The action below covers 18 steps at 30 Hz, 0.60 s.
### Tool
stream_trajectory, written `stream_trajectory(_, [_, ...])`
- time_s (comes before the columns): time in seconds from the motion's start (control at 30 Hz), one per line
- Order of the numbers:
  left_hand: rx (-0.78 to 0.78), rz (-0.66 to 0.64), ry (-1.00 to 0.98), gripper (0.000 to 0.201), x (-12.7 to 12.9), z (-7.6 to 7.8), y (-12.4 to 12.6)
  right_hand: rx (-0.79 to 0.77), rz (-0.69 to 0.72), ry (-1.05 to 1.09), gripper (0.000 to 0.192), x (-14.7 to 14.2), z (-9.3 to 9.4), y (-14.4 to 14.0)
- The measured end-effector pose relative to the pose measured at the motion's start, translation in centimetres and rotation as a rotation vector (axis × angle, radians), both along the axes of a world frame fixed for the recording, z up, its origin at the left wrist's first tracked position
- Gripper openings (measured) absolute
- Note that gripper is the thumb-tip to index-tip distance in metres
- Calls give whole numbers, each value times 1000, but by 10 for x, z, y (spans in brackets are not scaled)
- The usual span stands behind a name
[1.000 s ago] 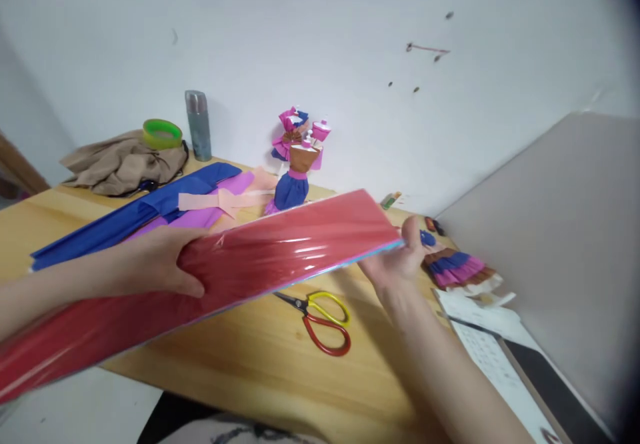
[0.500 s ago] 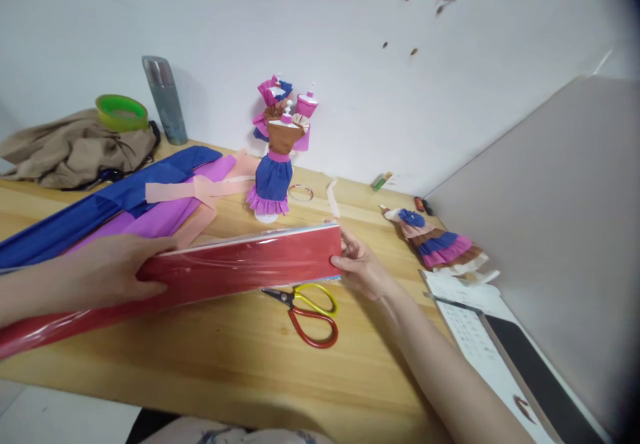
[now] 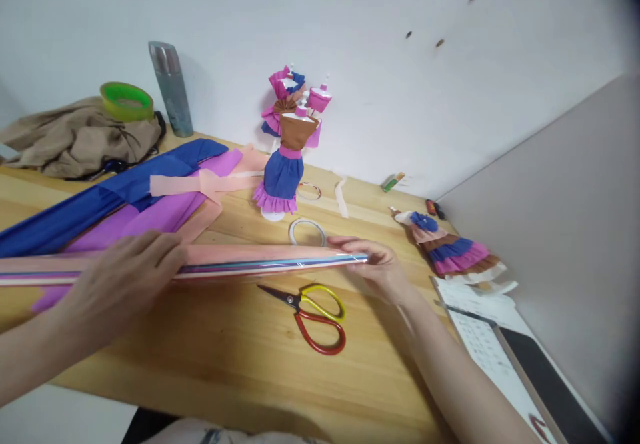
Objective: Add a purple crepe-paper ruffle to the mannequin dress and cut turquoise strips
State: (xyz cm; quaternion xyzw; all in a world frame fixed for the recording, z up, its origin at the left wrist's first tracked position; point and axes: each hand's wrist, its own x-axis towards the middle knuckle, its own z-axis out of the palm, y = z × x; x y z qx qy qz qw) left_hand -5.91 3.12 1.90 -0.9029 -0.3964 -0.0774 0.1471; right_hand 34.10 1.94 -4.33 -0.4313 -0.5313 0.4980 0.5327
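A long flat pack of coloured paper sheets (image 3: 240, 265) was held edge-on, low over the wooden worktop (image 3: 240, 364). The left hand (image 3: 117, 284) was laid over its middle stretch, fingers curled on the top edge; the right hand (image 3: 373, 267) was closed in a pinching grip on its right end. Scissors (image 3: 313, 314) with red and yellow handles lay just beneath, and a roll of tape (image 3: 307, 232) just behind.
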Motion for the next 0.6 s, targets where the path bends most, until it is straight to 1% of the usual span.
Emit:
stream_trajectory(0.07, [16, -28, 49, 40, 3, -8, -8, 7, -8, -4, 20, 4, -5, -3])
stream_trajectory(0.17, [25, -133, -16, 22, -2, -23, -15, 39, 11, -30, 16, 9, -9, -9])
stream_trajectory(0.23, [40, -174, -74, 22, -9, -33, -17, 51, 72, -58, 18, 11, -9, -13])
stream_trajectory(0.33, [27, -159, -94, 31, -17, -44, -20, 63, 158, -95, 14, 15, -6, -18])
stream_trajectory(0.37, [9, -147, -87, 34, -19, -46, -21, 71, 170, -107, 10, 16, -5, -18])
stream_trajectory(0.43, [-61, -118, -76, 31, -21, -46, -24, 94, 187, -124, 5, 16, -5, -20])
stream_trajectory(0.47, [-108, -106, -78, 29, -21, -44, -25, 106, 203, -126, 5, 15, -5, -20])
stream_trajectory(0.5, [-155, -103, -83, 31, -22, -42, -25, 114, 223, -123, 5, 14, -6, -20])
stream_trajectory(0.53, [-201, -105, -84, 38, -22, -40, -25, 121, 234, -116, 6, 13, -7, -20])
stream_trajectory(0.6, [-281, -81, -74, 59, -21, -37, -25, 135, 226, -98, 7, 10, -8, -21])
